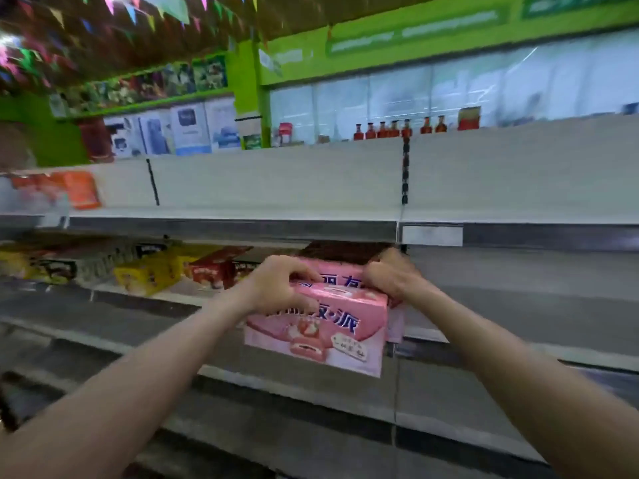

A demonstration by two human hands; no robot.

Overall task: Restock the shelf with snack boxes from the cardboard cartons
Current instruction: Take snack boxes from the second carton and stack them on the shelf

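Note:
I hold a pink snack box point(321, 330) with a strawberry pie picture in front of the middle shelf point(518, 337). My left hand point(276, 288) grips the box's upper left corner. At its upper right corner, my right hand point(390, 274) curls over the top edge. A second pink box point(340, 276) shows just behind the first, between my hands. Above it lies a dark brown box point(342, 252), right under the shelf above.
Yellow boxes point(148, 274) and red boxes point(211, 271) stand on the same shelf to the left. The white upper shelf point(242, 212) carries orange packets point(81, 190) at far left. Red bottles point(394, 129) line the top. Lower grey shelves point(311, 392) run below.

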